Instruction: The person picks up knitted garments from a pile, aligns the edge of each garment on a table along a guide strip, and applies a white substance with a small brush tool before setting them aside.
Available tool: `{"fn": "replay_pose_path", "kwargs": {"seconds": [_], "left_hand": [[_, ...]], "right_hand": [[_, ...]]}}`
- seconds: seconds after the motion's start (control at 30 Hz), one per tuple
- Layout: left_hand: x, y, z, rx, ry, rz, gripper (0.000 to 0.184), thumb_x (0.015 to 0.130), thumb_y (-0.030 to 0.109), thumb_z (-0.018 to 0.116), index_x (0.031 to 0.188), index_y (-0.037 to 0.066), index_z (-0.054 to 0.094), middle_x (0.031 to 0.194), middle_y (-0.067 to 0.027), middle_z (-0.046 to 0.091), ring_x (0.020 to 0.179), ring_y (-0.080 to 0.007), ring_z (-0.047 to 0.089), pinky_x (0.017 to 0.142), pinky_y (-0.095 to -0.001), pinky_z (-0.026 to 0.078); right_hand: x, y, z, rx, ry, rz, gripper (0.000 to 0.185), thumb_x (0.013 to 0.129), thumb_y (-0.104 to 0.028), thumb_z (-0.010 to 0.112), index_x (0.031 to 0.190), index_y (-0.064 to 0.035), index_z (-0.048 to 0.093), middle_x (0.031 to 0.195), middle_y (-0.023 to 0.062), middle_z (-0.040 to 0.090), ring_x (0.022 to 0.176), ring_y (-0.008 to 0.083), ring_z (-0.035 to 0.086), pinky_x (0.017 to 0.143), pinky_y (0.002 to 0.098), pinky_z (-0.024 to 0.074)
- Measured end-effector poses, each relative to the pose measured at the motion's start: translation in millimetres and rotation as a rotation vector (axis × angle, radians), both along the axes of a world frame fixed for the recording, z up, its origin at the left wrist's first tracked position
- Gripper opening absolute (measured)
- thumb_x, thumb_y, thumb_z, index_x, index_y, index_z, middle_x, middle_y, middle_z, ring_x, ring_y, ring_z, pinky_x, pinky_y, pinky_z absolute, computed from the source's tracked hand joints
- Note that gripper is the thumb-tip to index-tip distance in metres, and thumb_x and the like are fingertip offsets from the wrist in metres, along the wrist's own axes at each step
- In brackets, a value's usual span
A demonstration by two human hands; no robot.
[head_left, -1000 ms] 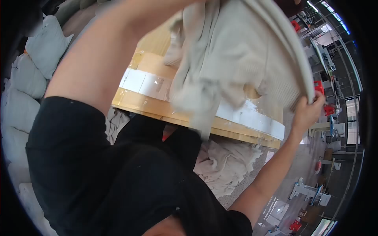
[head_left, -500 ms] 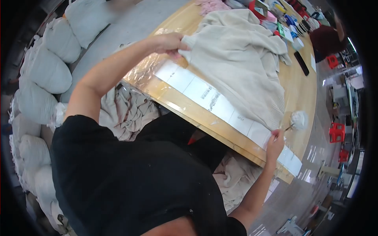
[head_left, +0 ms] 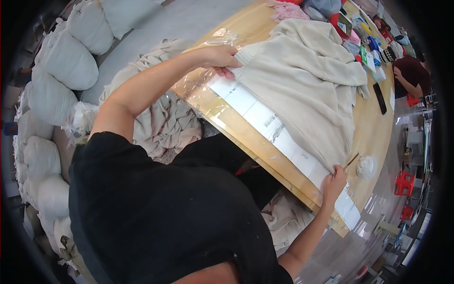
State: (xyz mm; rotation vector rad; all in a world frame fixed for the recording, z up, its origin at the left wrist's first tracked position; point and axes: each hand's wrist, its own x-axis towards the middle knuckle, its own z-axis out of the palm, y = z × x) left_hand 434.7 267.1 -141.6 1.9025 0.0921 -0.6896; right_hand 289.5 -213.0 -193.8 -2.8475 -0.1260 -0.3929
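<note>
A cream knitted sweater [head_left: 302, 71] lies spread and partly rumpled across the wooden table [head_left: 373, 128]. My left hand [head_left: 222, 59] is closed on a ribbed edge of it at the upper left. At the other end, my right hand [head_left: 335, 182] pinches the corner of the ribbed hem. From that same hand sticks out a thin dark tool [head_left: 351, 161], whose kind I cannot make out. Between the hands, along the sweater's near edge, runs a white paper strip [head_left: 257, 113] with lines and printed marks, under clear plastic.
A white ball-like bundle [head_left: 366, 167] sits right of my right hand. A black phone-like object [head_left: 379, 99] and assorted small items [head_left: 366, 52] lie farther back. White sacks [head_left: 71, 66] and piled cream cloth [head_left: 165, 123] are at left. Another person [head_left: 411, 75] is at far right.
The view has shifted, so the table and sweater appear farther right. The thin tool in my right hand now points up and away more visibly. Both hands still grip the sweater.
</note>
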Motion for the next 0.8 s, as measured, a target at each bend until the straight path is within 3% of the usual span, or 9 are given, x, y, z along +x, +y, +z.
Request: {"fn": "replay_pose_path", "kwargs": {"seconds": [0.1, 0.2, 0.33, 0.53, 0.6, 0.7, 0.73, 0.77, 0.8], "left_hand": [[2.3, 3.9, -3.2, -0.075, 0.026, -0.051, 0.017, 0.083, 0.012, 0.057, 0.096, 0.001, 0.054, 0.075, -0.0025, 0.059, 0.053, -0.0058, 0.054, 0.048, -0.0175, 0.046], [5.7, 13.0, -8.2, -0.203, 0.092, -0.090, 0.017, 0.082, 0.010, 0.058, 0.096, 0.002, 0.054, 0.073, -0.0015, 0.059, 0.052, -0.0049, 0.053, 0.047, -0.0169, 0.045], [-1.8, 23.4, -18.5, -0.264, 0.143, -0.129, 0.019, 0.080, 0.008, 0.059, 0.098, 0.003, 0.054, 0.073, -0.0010, 0.058, 0.052, -0.0046, 0.052, 0.046, -0.0167, 0.044], [-13.5, 10.5, -37.0, 0.090, 0.029, -0.137, 0.023, 0.076, 0.012, 0.059, 0.098, 0.003, 0.056, 0.075, 0.0008, 0.058, 0.056, -0.0056, 0.052, 0.051, -0.0190, 0.044], [-18.0, 4.7, -34.4, 0.180, -0.187, -0.195, 0.024, 0.073, 0.011, 0.057, 0.094, -0.001, 0.056, 0.073, -0.0029, 0.058, 0.057, -0.0098, 0.055, 0.052, -0.0227, 0.045], [-22.5, 4.1, -26.4, 0.439, -0.263, -0.199, 0.019, 0.070, 0.013, 0.057, 0.080, -0.003, 0.054, 0.069, -0.0089, 0.058, 0.060, -0.0154, 0.057, 0.055, -0.0279, 0.046], [-20.3, 7.5, -46.4, 0.540, -0.594, -0.147, 0.017, 0.070, 0.012, 0.057, 0.081, -0.001, 0.054, 0.069, -0.0095, 0.058, 0.060, -0.0175, 0.057, 0.056, -0.0289, 0.046], [-19.3, -3.7, -44.6, 0.609, -0.694, -0.016, 0.017, 0.071, 0.008, 0.057, 0.087, 0.001, 0.056, 0.074, -0.0102, 0.058, 0.064, -0.0192, 0.057, 0.058, -0.0296, 0.046], [-24.1, -22.0, -31.8, 0.546, -0.976, 0.000, 0.018, 0.073, 0.004, 0.057, 0.091, 0.002, 0.057, 0.078, -0.0103, 0.057, 0.067, -0.0186, 0.057, 0.058, -0.0294, 0.046]], "right_hand": [[-3.8, -2.3, 6.3, -0.045, 0.041, -0.028, 0.025, 0.064, 0.003, 0.050, 0.088, -0.0024, 0.053, 0.083, 0.0148, 0.053, 0.085, 0.0332, 0.048, 0.072, 0.0407, 0.0381], [-17.3, -9.9, 17.5, -0.113, -0.163, -0.244, 0.023, 0.065, 0.005, 0.050, 0.086, -0.0028, 0.053, 0.087, 0.0154, 0.051, 0.084, 0.0333, 0.048, 0.071, 0.0407, 0.0380], [-44.8, -11.0, 13.7, -0.137, -0.290, -0.197, 0.021, 0.065, 0.005, 0.050, 0.085, -0.0022, 0.053, 0.087, 0.0152, 0.051, 0.083, 0.0333, 0.049, 0.071, 0.0411, 0.0380], [-60.0, -12.8, -16.2, -0.182, -0.182, -0.123, 0.021, 0.065, 0.005, 0.051, 0.084, -0.0026, 0.053, 0.086, 0.0135, 0.052, 0.082, 0.0322, 0.049, 0.072, 0.0401, 0.0375], [-60.5, -11.8, -16.4, -0.177, -0.201, -0.125, 0.023, 0.064, 0.004, 0.051, 0.086, -0.0034, 0.053, 0.087, 0.0135, 0.053, 0.082, 0.0326, 0.049, 0.074, 0.0404, 0.0367], [-65.1, -7.3, -12.3, -0.157, -0.153, -0.123, 0.025, 0.063, 0.003, 0.051, 0.087, -0.0042, 0.055, 0.091, 0.0133, 0.054, 0.085, 0.0318, 0.049, 0.077, 0.0414, 0.0363], [-68.9, -9.2, -12.0, -0.144, -0.149, -0.092, 0.027, 0.063, 0.003, 0.051, 0.089, -0.0043, 0.055, 0.093, 0.0129, 0.055, 0.087, 0.0312, 0.049, 0.078, 0.0414, 0.0361], [-70.8, -10.0, -10.9, -0.138, -0.138, -0.078, 0.028, 0.063, 0.002, 0.051, 0.090, -0.0045, 0.055, 0.095, 0.0125, 0.056, 0.088, 0.0305, 0.048, 0.080, 0.0413, 0.0359], [-73.9, -4.5, -2.9, -0.150, -0.131, -0.096, 0.030, 0.063, 0.002, 0.052, 0.093, -0.0041, 0.055, 0.096, 0.0110, 0.056, 0.091, 0.0296, 0.048, 0.082, 0.0409, 0.0360]]}}
